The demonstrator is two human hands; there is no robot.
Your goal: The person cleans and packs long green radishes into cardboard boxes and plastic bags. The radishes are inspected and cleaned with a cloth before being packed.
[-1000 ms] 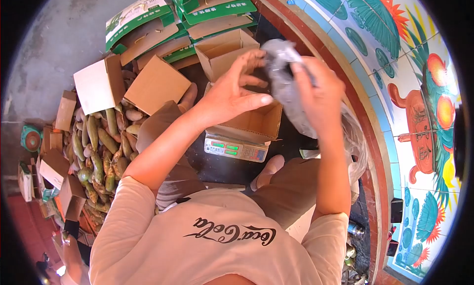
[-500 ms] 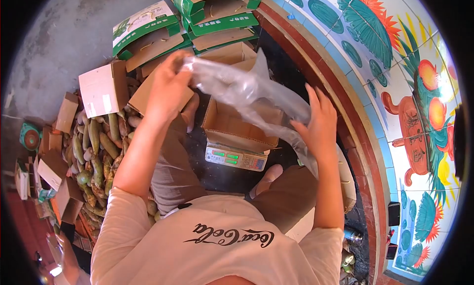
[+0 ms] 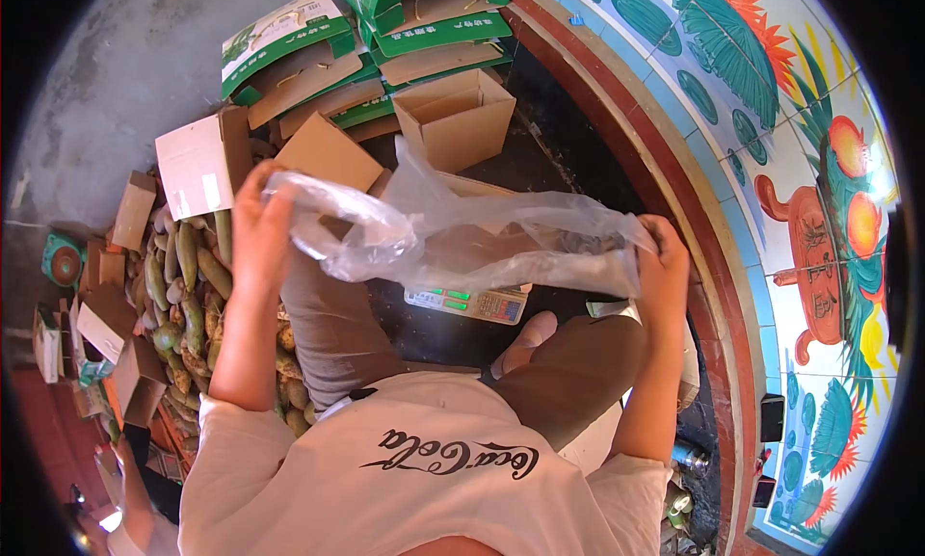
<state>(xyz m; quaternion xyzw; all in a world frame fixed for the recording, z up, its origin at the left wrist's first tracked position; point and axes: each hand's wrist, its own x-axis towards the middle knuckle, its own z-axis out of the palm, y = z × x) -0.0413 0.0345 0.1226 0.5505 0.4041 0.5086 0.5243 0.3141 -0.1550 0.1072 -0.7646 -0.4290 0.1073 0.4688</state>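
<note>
clear plastic bag (image 3: pixel 462 230) between left hand (image 3: pixel 258 230) and right hand (image 3: pixel 663 267)

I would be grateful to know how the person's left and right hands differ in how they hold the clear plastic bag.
The left hand clutches the plastic bag at its bunched, crumpled end; the right hand pinches its flatter, stretched end. The left hand is beside the green produce; the right hand is near the red kerb. Both have a closed grip on the bag, spread above the scale.
</note>
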